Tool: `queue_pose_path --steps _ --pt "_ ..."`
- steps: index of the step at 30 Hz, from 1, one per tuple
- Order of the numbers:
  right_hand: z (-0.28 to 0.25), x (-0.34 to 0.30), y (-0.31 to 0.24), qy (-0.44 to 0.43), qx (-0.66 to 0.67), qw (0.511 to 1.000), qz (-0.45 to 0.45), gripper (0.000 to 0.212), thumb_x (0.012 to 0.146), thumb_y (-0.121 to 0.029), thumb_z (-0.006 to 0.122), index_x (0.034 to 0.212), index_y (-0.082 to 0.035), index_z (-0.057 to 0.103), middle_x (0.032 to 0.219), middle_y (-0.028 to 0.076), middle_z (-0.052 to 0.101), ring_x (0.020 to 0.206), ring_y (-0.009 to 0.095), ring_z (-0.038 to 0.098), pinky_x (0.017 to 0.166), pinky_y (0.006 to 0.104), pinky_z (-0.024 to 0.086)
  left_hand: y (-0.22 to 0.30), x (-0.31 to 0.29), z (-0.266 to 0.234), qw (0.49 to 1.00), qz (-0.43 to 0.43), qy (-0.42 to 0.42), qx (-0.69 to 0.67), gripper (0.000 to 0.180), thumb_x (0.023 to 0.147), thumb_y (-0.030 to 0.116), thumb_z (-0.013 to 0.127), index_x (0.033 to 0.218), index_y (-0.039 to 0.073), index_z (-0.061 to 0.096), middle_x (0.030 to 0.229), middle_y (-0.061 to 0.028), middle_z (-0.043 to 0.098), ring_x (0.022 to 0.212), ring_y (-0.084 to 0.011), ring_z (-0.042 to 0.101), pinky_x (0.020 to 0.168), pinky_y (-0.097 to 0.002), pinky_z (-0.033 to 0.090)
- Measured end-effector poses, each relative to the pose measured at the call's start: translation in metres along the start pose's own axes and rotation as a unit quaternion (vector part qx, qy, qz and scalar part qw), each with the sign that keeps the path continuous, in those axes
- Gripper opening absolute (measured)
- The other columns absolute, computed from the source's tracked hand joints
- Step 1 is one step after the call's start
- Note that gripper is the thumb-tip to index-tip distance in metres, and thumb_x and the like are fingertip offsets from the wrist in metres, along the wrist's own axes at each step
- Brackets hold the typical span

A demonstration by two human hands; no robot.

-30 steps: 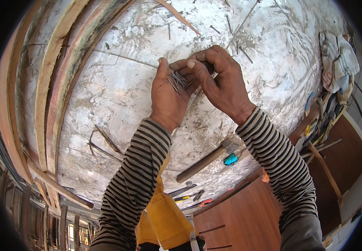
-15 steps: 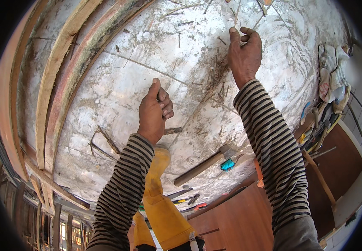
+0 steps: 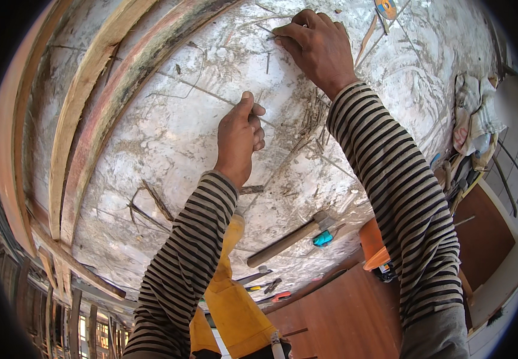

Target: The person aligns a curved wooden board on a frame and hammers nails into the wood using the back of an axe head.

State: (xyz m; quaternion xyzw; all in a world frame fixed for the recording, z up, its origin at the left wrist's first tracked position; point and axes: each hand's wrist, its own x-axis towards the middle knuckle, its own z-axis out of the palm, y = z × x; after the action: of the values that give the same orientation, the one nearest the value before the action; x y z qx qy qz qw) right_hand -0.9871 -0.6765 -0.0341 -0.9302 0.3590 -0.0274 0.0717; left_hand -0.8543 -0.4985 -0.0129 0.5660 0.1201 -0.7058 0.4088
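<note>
My right hand (image 3: pixel 317 48) reaches out over the pale, stained floor (image 3: pixel 169 131), its thumb and forefinger pinched on a thin nail (image 3: pixel 270 37). A single loose nail (image 3: pixel 268 63) lies just below those fingertips. Closer in, my left hand (image 3: pixel 239 137) hovers with the thumb up and the fingers curled inward. Whatever it may hold is hidden by the fingers. Between the two hands, a scatter of nails and debris (image 3: pixel 314 113) lies partly behind my right wrist. A wooden-handled hammer (image 3: pixel 286 242) rests nearer my body, beside a small teal object (image 3: pixel 323 238).
Long wooden planks (image 3: pixel 100 119) run along the left. An orange-and-silver disc (image 3: pixel 386 8) lies at the far edge, near a wood sliver (image 3: pixel 368 36). Cloth (image 3: pixel 471 110) and several tools sit at the right. An orange object (image 3: pixel 374 245) is beside my right forearm.
My right hand has moved left and away from me, turned palm down, and closed on a nail. My left hand has shifted slightly right and farther out, still curled.
</note>
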Motion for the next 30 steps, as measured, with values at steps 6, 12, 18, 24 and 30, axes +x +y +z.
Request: queue_pose_path --steps 6,12,18,24,30 --pt "0.009 -0.020 -0.011 0.023 -0.086 0.996 0.002 0.015 0.096 -0.025 0.062 0.095 -0.011 0.066 0.094 0.005 0.064 0.091 0.023 0.066 0.078 0.0413 0.049 0.015 0.018 0.014 0.906 0.271 0.104 0.307 0.039 0.100 0.041 0.067 0.111 0.003 0.070 0.072 0.0032 0.050 0.062 -0.0101 0.047 0.059 -0.0280 0.043" --pt "0.014 -0.037 -0.016 0.013 0.000 0.996 0.087 0.015 0.099 -0.024 0.058 0.098 -0.011 0.065 0.097 0.005 0.064 0.095 0.023 0.065 0.083 0.0407 0.047 0.033 0.044 0.020 0.697 0.409 0.179 0.561 0.037 0.092 0.045 0.072 0.117 0.017 0.074 0.071 -0.0071 0.067 0.067 -0.0217 0.066 0.065 -0.0376 0.051" --pt "0.006 -0.051 -0.017 0.035 0.020 0.996 0.085 0.016 0.099 -0.027 0.059 0.101 -0.013 0.066 0.097 0.004 0.064 0.094 0.022 0.065 0.083 0.0408 0.047 0.037 0.055 0.019 0.664 0.426 0.161 0.592 0.029 0.093 0.046 0.071 0.102 0.019 0.077 0.081 -0.0077 0.075 0.073 -0.0274 0.071 0.070 -0.0402 0.055" --pt "0.008 -0.044 -0.024 -0.017 -0.083 0.995 0.059 0.017 0.096 -0.027 0.061 0.099 -0.010 0.063 0.097 0.008 0.064 0.088 0.023 0.067 0.081 0.0402 0.048 0.050 0.049 0.020 0.663 0.441 0.077 0.600 0.028 0.100 0.035 0.062 0.101 0.008 0.068 0.073 -0.0107 0.068 0.065 -0.0247 0.065 0.064 -0.0383 0.052" --pt "-0.003 -0.042 -0.039 -0.041 0.099 0.985 0.133 0.019 0.095 -0.023 0.063 0.100 -0.006 0.059 0.096 0.012 0.064 0.083 0.030 0.069 0.076 0.0429 0.053 0.036 0.010 0.000 0.968 0.138 -0.050 0.202 0.026 0.103 0.027 0.041 0.084 0.013 0.051 0.066 0.0054 0.038 0.053 -0.0075 0.029 0.048 -0.0245 0.027"
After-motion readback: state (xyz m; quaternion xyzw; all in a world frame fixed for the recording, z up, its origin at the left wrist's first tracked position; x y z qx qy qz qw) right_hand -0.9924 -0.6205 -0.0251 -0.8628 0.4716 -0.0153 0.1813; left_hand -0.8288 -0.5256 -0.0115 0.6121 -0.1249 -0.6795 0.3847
